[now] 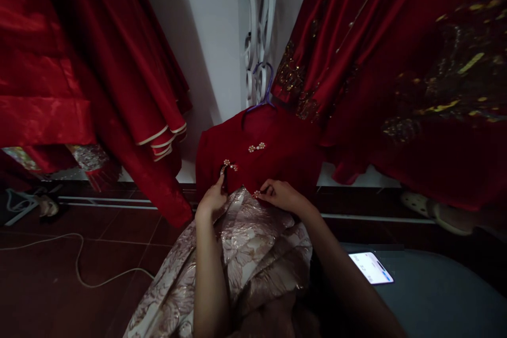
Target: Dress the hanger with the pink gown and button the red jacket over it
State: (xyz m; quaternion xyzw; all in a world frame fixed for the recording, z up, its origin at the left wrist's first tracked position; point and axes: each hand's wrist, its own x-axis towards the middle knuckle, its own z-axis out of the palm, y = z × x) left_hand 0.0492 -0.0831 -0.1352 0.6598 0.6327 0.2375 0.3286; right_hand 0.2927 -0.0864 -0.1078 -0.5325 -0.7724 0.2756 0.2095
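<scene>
Head view: writing on the lit phone is too blurred to read; it lies near the far edge of a grey surface. Red garments flank a pale wall above a dark tiled floor. Between them a red top hangs on a purple hanger, patterned cloth below. The right hand pinches a beaded flower; the left hand reaches one finger to a beaded clasp, whether gripping I cannot tell.
</scene>
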